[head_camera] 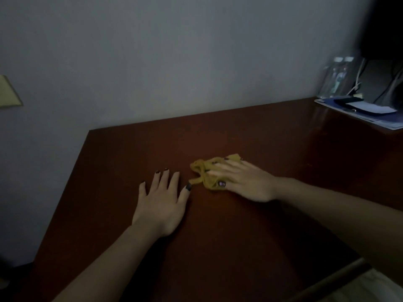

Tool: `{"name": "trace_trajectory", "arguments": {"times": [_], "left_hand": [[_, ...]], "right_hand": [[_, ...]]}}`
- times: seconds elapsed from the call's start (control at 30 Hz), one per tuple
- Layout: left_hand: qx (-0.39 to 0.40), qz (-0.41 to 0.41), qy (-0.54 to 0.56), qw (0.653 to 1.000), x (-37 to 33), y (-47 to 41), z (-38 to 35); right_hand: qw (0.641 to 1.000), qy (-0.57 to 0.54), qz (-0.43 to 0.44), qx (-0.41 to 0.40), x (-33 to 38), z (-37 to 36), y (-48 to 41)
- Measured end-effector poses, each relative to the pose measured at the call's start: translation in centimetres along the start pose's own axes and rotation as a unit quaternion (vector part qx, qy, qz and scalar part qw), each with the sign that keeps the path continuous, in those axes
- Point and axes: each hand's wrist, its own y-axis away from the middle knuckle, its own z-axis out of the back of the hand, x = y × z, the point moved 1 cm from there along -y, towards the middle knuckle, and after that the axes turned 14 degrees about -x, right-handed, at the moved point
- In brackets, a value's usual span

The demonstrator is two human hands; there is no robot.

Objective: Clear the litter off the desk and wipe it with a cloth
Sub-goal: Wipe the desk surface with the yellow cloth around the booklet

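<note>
A crumpled yellow cloth (pixel 201 168) lies on the dark reddish-brown desk (pixel 250 225), near its middle. My right hand (pixel 242 180) presses flat on the cloth with straight, spread fingers, covering its right part. My left hand (pixel 162 200) rests flat on the bare desk just left of the cloth, fingers straight, its thumb tip close to the cloth's lower corner. No litter shows on the desk surface around the hands.
At the far right corner lie blue folders with a dark flat item and a paper (pixel 362 107) on them. Behind stand clear plastic bottles (pixel 337 76) and white cables (pixel 357 83). A pale wall (pixel 174 62) borders the desk's back edge; the left edge drops off.
</note>
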Motion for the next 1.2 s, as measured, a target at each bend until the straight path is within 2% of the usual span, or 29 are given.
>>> {"name": "trace_trajectory", "arguments": {"times": [0.07,0.23,0.47,0.6,0.7,0.77,0.93,1.1,1.2], "left_hand": [[0.004,-0.003,-0.017,1.0,0.1,-0.2,-0.1],[0.0,-0.009,-0.037,0.999,0.2,-0.6,-0.4],[0.004,-0.002,-0.023,1.0,-0.1,-0.5,0.0],[-0.028,-0.004,0.04,0.999,-0.4,-0.2,0.5],[-0.068,-0.068,0.044,0.994,-0.6,0.5,0.6],[-0.052,-0.099,0.037,0.993,-0.5,0.7,0.3],[-0.006,-0.085,0.026,0.996,-0.2,0.4,0.0],[0.012,-0.089,0.019,0.996,-0.1,0.4,0.0],[0.013,-0.088,0.015,0.996,-0.2,0.5,0.1]], "right_hand": [[0.998,0.006,-0.059,0.034,-1.6,0.6,-2.5],[0.99,0.012,-0.137,0.027,-4.4,0.4,-6.7],[0.988,0.023,-0.149,0.028,-2.9,0.4,-5.0],[0.992,0.016,-0.123,0.037,-0.5,0.5,-1.3],[0.995,0.033,-0.088,0.041,1.7,0.6,2.5],[0.997,0.039,-0.047,0.042,3.2,0.6,5.3],[0.998,0.005,0.025,0.053,6.0,1.0,10.8],[0.998,0.001,0.043,0.049,4.6,1.3,9.3],[1.0,0.001,-0.005,0.024,2.6,1.3,6.4]]}}
